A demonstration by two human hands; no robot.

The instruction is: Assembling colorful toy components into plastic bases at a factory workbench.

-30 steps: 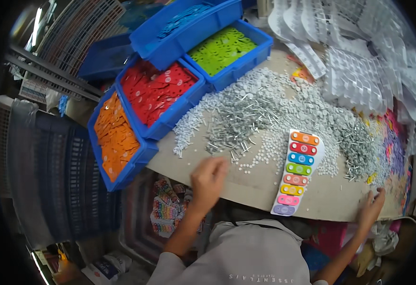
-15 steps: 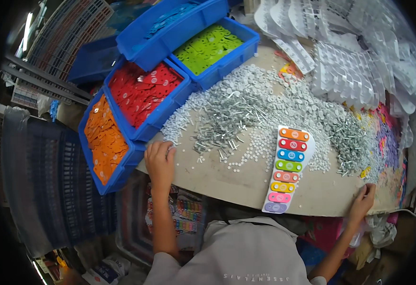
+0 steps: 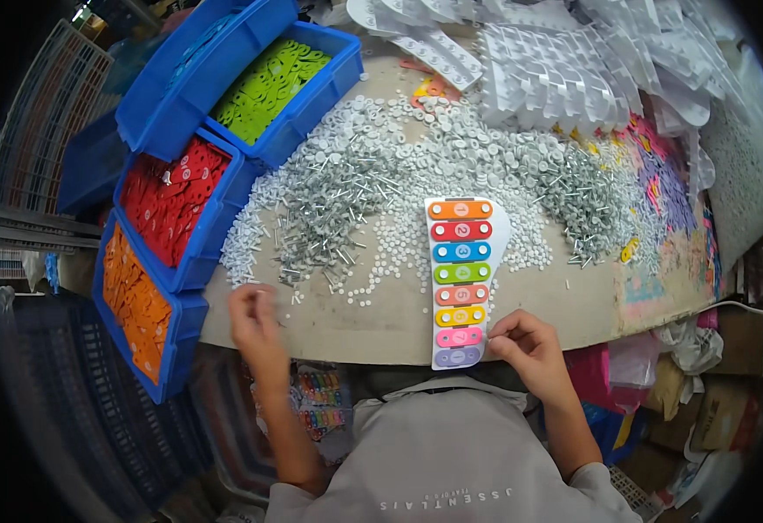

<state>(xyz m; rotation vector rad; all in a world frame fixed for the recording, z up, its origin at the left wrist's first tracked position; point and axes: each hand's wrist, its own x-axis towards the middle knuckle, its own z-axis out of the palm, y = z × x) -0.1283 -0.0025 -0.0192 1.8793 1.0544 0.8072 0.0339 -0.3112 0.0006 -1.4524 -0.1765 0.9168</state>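
A toy xylophone (image 3: 495, 244) lies upright along the table in front of me, a white board crossed by a row of coloured bars. White round pieces show on the ends of its upper bars; the pink bar (image 3: 460, 337) and purple bar (image 3: 457, 357) sit nearest me. Right beside the pink bar is my right hand (image 3: 528, 344), thumb and fingers pinched together around something too small to make out. My left hand (image 3: 257, 324), bent and smeared by motion, hovers at the table's left front, just below the heap of small white pieces (image 3: 246, 244).
Metal pins (image 3: 329, 218) and white washers (image 3: 451, 144) spread over the table's middle. Blue bins hold orange (image 3: 135, 301), red (image 3: 172, 200) and green bars (image 3: 268, 87) at left. White boards (image 3: 556, 78) stack at far right, near purple bars (image 3: 667, 187).
My right hand has come in from the table's right edge to the xylophone's lower end. My left hand has drawn back from the small white pieces. The whole view has shifted.
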